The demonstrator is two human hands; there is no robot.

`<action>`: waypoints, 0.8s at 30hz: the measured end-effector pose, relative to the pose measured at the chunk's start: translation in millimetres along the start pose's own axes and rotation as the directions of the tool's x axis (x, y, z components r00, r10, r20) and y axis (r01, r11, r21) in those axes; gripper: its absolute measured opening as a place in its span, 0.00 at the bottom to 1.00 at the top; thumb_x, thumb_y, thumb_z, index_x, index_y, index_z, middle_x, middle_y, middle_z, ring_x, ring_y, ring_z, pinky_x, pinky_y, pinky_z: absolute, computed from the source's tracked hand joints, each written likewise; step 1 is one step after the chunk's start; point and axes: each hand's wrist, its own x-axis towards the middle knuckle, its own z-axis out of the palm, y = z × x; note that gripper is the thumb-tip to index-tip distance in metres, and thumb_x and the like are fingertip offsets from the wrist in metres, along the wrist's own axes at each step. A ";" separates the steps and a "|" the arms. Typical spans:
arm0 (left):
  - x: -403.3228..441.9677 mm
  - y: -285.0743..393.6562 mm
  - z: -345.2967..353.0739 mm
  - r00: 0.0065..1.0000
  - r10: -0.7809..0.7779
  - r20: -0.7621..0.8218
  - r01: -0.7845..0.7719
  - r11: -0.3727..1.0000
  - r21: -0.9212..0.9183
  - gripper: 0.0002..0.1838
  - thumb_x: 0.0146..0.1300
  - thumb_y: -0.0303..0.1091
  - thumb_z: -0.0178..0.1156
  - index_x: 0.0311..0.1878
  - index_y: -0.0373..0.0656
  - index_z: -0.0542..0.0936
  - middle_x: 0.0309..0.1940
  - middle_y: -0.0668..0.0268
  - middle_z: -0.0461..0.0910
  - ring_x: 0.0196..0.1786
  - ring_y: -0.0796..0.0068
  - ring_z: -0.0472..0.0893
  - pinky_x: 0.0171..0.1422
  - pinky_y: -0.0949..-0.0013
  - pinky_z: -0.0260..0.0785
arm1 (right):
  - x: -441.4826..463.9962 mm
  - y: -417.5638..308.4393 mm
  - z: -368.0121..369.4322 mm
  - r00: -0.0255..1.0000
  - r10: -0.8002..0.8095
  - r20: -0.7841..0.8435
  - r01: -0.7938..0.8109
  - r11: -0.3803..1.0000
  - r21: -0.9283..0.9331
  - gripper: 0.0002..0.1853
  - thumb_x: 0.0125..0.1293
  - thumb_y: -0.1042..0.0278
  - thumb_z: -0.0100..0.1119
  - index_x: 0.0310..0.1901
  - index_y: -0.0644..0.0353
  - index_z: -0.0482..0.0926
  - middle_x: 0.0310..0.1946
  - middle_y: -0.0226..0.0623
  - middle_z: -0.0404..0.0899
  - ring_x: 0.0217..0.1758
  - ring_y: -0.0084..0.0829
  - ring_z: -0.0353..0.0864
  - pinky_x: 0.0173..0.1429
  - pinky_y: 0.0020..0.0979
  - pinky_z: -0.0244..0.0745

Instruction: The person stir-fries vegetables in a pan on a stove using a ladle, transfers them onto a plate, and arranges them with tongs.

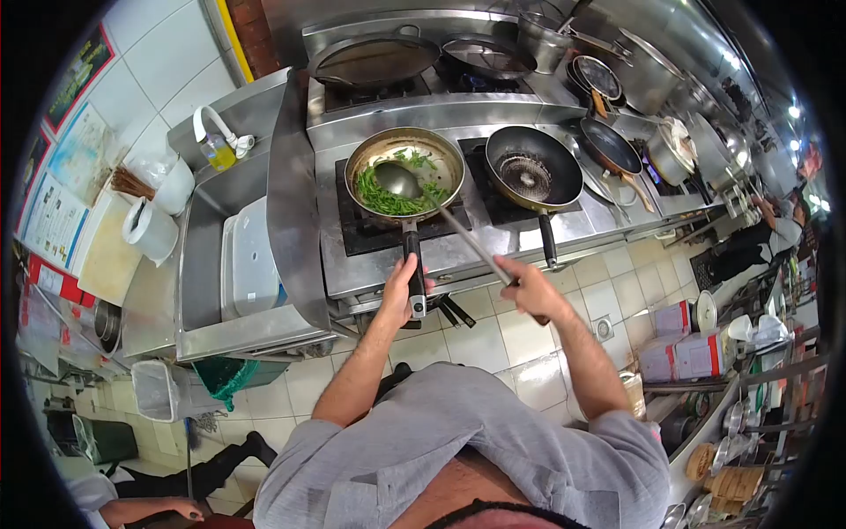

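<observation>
My left hand (404, 291) is wrapped round the black handle of a frying pan (357, 150) on the front left burner. Chopped greens (388, 203) lie in the pan, mostly along its near side. My right hand (531, 289) grips a long-handled ladle (398, 179), whose round metal bowl rests among the greens. To the right, a dark wok-like pan (529, 172) stands on the neighbouring burner, its handle pointing toward me; neither hand touches it.
Two wide pans (374, 62) sit on the rear burners. A smaller frying pan (611, 147) and several pots stand to the right. On the left is a sink (204, 256) holding a plastic tub (251, 256). One person (780, 229) stands far right, another's hand (182, 509) shows lower left.
</observation>
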 end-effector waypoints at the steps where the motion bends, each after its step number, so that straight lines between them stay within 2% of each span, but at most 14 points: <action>1: -4.1 -5.3 -5.9 1.000 -0.004 0.001 0.004 1.000 0.006 0.20 0.66 0.52 0.50 0.45 0.43 0.69 0.33 0.67 0.74 0.28 0.74 0.78 0.29 0.72 0.72 | 10.7 -2.1 -3.7 1.000 0.002 -0.002 -0.002 1.000 0.007 0.34 0.50 0.78 0.54 0.63 0.61 0.64 0.21 0.44 0.75 0.23 0.33 0.77 0.32 0.35 0.73; 3: -12.2 -16.8 -19.1 0.984 0.072 0.162 -0.041 0.981 -0.188 0.23 0.68 0.56 0.44 0.47 0.43 0.69 0.35 0.68 0.74 0.30 0.73 0.78 0.32 0.70 0.72 | 32.9 0.0 -1.5 0.992 -0.023 -0.123 0.010 0.994 -0.109 0.34 0.50 0.77 0.57 0.63 0.61 0.65 0.25 0.48 0.77 0.23 0.33 0.77 0.32 0.35 0.75; 5: -12.7 -37.8 -47.0 0.991 0.048 0.129 -0.026 0.985 -0.169 0.26 0.68 0.58 0.40 0.51 0.44 0.68 0.35 0.68 0.74 0.32 0.74 0.77 0.35 0.69 0.71 | 56.3 4.4 32.7 0.970 -0.144 -0.198 0.098 0.969 -0.227 0.34 0.50 0.77 0.57 0.63 0.60 0.65 0.26 0.48 0.77 0.23 0.33 0.77 0.33 0.34 0.76; 7: -11.0 -73.4 -100.2 0.991 -0.112 -0.069 0.114 0.993 0.035 0.26 0.63 0.57 0.52 0.54 0.46 0.70 0.34 0.70 0.73 0.33 0.75 0.76 0.38 0.70 0.70 | 59.5 3.4 42.2 0.927 -0.280 -0.251 0.180 0.916 -0.358 0.34 0.49 0.77 0.58 0.62 0.60 0.66 0.27 0.48 0.78 0.24 0.33 0.78 0.34 0.33 0.76; 9: -17.0 -114.5 -170.2 0.973 -0.153 -0.172 0.204 0.921 0.331 0.22 0.63 0.55 0.54 0.49 0.46 0.73 0.31 0.70 0.73 0.30 0.75 0.76 0.32 0.71 0.70 | 40.6 -1.6 39.4 0.964 -0.250 -0.092 0.238 0.963 -0.126 0.33 0.49 0.77 0.57 0.62 0.61 0.66 0.29 0.48 0.80 0.28 0.35 0.79 0.37 0.33 0.76; 11: -47.8 -141.3 -232.7 0.879 -0.237 -0.415 0.399 0.842 0.362 0.17 0.63 0.50 0.55 0.45 0.46 0.74 0.29 0.71 0.73 0.26 0.76 0.75 0.26 0.72 0.68 | 25.5 -3.8 14.4 0.988 -0.157 -0.009 0.157 0.986 -0.049 0.33 0.50 0.77 0.57 0.62 0.61 0.66 0.31 0.48 0.80 0.33 0.40 0.80 0.41 0.33 0.76; 13: -91.5 -162.1 -282.3 0.805 -0.160 -0.571 0.461 0.775 0.433 0.14 0.61 0.45 0.56 0.30 0.43 0.74 0.21 0.69 0.72 0.20 0.74 0.74 0.21 0.70 0.67 | 18.9 2.0 1.6 0.987 -0.148 -0.062 0.136 0.977 -0.167 0.33 0.51 0.78 0.54 0.64 0.56 0.65 0.19 0.36 0.72 0.18 0.25 0.71 0.25 0.31 0.70; 14: -111.7 -174.5 -321.2 0.846 -0.114 -0.521 0.471 0.618 0.629 0.17 0.59 0.44 0.57 0.22 0.41 0.72 0.14 0.66 0.70 0.16 0.70 0.73 0.18 0.67 0.66 | 17.7 0.6 3.9 0.967 -0.225 -0.124 0.191 0.952 -0.239 0.33 0.51 0.78 0.54 0.63 0.56 0.65 0.19 0.39 0.74 0.19 0.29 0.74 0.28 0.33 0.72; 16: -145.9 -184.7 -345.0 0.798 -0.148 -0.584 0.533 0.626 0.569 0.17 0.59 0.44 0.57 0.22 0.40 0.73 0.13 0.64 0.70 0.15 0.70 0.73 0.18 0.67 0.66 | 28.7 6.3 12.4 0.948 -0.256 -0.190 0.191 0.933 -0.307 0.33 0.51 0.78 0.54 0.63 0.56 0.65 0.21 0.43 0.75 0.22 0.33 0.77 0.31 0.34 0.73; 18: -176.2 -193.8 -360.9 0.687 -0.231 -0.689 0.653 0.613 0.446 0.17 0.58 0.42 0.56 0.23 0.36 0.74 0.13 0.62 0.71 0.15 0.68 0.74 0.17 0.65 0.65 | 35.2 0.6 24.1 0.935 -0.215 -0.283 0.113 0.935 -0.335 0.34 0.51 0.78 0.54 0.64 0.57 0.64 0.25 0.51 0.78 0.29 0.41 0.80 0.41 0.38 0.74; 20: -187.3 -199.2 -364.5 0.560 -0.315 -0.766 0.754 0.577 0.313 0.18 0.58 0.41 0.56 0.25 0.33 0.75 0.12 0.59 0.72 0.14 0.67 0.74 0.17 0.63 0.65 | 59.1 12.3 45.2 0.933 -0.214 -0.290 0.118 0.942 -0.315 0.34 0.51 0.78 0.54 0.64 0.56 0.64 0.26 0.52 0.79 0.31 0.41 0.81 0.42 0.38 0.74; 21: -183.3 -198.6 -358.1 0.561 -0.317 -0.765 0.757 0.571 0.318 0.18 0.58 0.41 0.56 0.25 0.33 0.75 0.12 0.59 0.72 0.14 0.67 0.74 0.17 0.63 0.65 | 63.6 10.4 54.4 0.931 -0.213 -0.295 0.125 0.949 -0.290 0.34 0.51 0.78 0.54 0.64 0.56 0.64 0.28 0.53 0.79 0.33 0.41 0.81 0.43 0.38 0.73; 23: -163.2 -197.6 -341.0 0.685 -0.263 -0.679 0.692 0.527 0.494 0.18 0.59 0.41 0.56 0.27 0.32 0.75 0.13 0.59 0.73 0.14 0.67 0.74 0.18 0.65 0.66 | 52.3 5.7 57.7 0.931 -0.213 -0.298 0.150 0.964 -0.220 0.35 0.50 0.78 0.55 0.64 0.56 0.63 0.30 0.52 0.79 0.34 0.37 0.80 0.43 0.36 0.73; 24: -149.8 -197.1 -335.2 0.745 -0.248 -0.619 0.632 0.560 0.536 0.18 0.59 0.42 0.56 0.29 0.32 0.75 0.15 0.59 0.74 0.15 0.67 0.75 0.19 0.66 0.67 | 41.3 2.8 47.0 0.956 -0.223 -0.192 0.188 0.965 -0.184 0.35 0.50 0.78 0.56 0.65 0.56 0.63 0.30 0.50 0.78 0.34 0.35 0.79 0.42 0.34 0.73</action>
